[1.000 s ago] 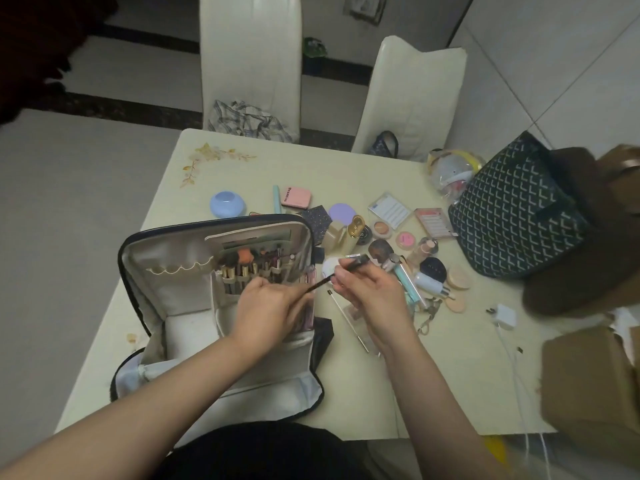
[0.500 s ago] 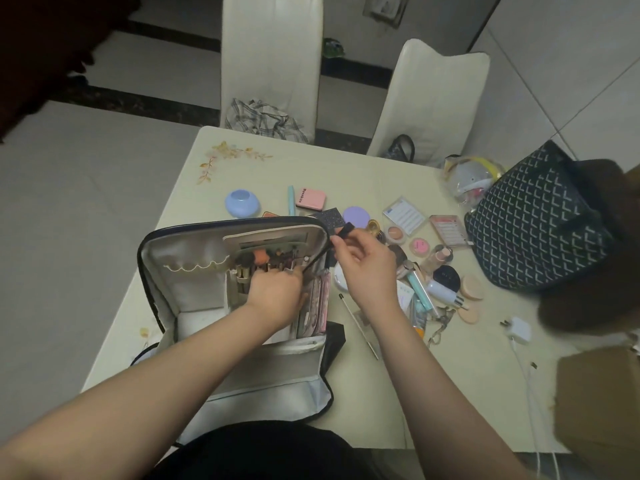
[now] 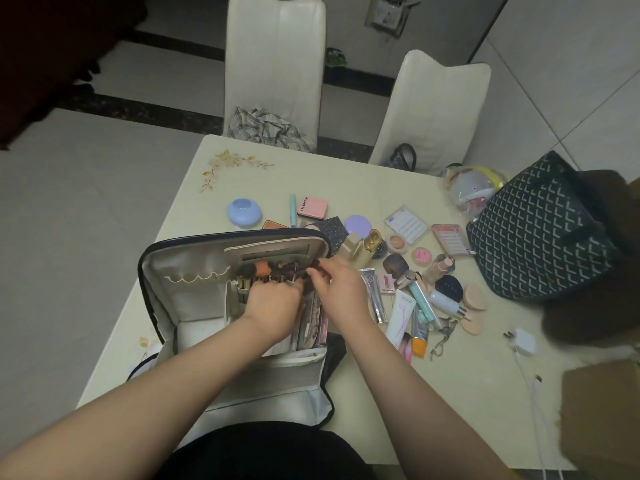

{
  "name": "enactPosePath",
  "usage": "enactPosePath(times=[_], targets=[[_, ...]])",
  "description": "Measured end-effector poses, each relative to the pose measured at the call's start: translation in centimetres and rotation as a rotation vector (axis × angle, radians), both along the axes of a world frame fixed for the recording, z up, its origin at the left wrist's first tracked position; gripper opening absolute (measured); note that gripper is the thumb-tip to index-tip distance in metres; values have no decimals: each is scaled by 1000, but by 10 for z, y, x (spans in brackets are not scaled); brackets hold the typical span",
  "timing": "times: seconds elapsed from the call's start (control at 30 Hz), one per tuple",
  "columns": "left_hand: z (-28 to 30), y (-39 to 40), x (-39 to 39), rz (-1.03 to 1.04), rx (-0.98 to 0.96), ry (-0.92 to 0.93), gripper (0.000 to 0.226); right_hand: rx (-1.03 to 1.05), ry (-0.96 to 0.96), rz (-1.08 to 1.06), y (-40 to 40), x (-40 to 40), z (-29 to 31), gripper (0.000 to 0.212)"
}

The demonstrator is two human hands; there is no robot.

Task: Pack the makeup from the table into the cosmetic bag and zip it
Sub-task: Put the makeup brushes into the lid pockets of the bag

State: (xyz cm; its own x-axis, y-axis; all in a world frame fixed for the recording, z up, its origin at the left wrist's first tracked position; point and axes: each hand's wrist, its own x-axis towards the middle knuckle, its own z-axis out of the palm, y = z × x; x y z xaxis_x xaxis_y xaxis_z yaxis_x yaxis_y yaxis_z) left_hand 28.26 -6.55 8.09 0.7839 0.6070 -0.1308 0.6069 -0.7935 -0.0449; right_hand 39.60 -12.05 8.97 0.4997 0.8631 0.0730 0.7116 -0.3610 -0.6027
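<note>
white-lined cosmetic bag (image 3: 194,306), unzipped, brush-filled

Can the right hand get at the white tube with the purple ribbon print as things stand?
Probably yes: the white tube lies uncovered just right of the right hand. That hand first has to let go of the dark brush.

A pale cream table (image 3: 346,174) with a floral corner print carries an open white-lined cosmetic bag (image 3: 194,299), scattered makeup, a dark patterned tote (image 3: 540,233) and a white charger (image 3: 523,342).
</note>
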Motion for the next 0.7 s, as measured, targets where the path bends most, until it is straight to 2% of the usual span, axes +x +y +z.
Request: enactPosePath(times=[0.07,0.13,0.2,0.3,0.57,0.63,0.7], targets=[[1,-1,0,-2,3,8,41,-138,-67,20,5,1,0,21],[1,-1,0,-1,4,8,42,-191,-76,16,7,1,1,20],[1,0,0,6,7,3,43,-113,-5,-35,8,-2,1,17],[0,1,-2,17,-7,3,42,108,105,-139,8,-9,5,18],[0,-4,-2,27,-45,31,52,-115,53,-88,9,-8,-5,17],[3,-9,-4,23,-65,42,55,-45,112,-107,1,-8,-4,15],[4,-14,-6,19,-73,-23,51,104,229,-233,-12,-1,-1,12]])
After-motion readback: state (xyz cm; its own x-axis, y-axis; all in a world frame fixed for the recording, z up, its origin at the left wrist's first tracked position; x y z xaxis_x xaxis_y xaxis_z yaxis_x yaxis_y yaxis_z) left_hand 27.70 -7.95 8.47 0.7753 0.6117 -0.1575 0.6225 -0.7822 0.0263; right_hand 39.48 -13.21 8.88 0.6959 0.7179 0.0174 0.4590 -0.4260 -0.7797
